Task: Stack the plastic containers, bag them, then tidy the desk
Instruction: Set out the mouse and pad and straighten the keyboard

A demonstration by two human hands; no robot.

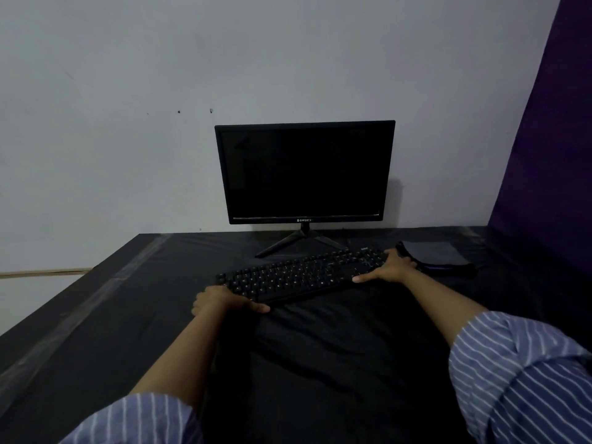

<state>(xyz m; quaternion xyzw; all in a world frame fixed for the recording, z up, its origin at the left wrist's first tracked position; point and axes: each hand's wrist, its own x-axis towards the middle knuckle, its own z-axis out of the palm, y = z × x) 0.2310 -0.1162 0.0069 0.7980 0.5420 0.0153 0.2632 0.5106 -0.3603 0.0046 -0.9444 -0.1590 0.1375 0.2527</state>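
A black keyboard (304,272) lies slanted on the dark-covered desk (96,315), in front of the monitor. My left hand (221,301) grips its near left end, thumb along the front edge. Its right end is held by my right hand (389,265), with the fingers over the far corner. No plastic containers or bag are in view.
A black monitor (304,171), switched off, stands on a splayed stand against the white wall. A dark grey flat pad or pouch (439,254) lies right of the keyboard. A purple panel (551,139) rises at the right. Clear tape runs along the desk's left side.
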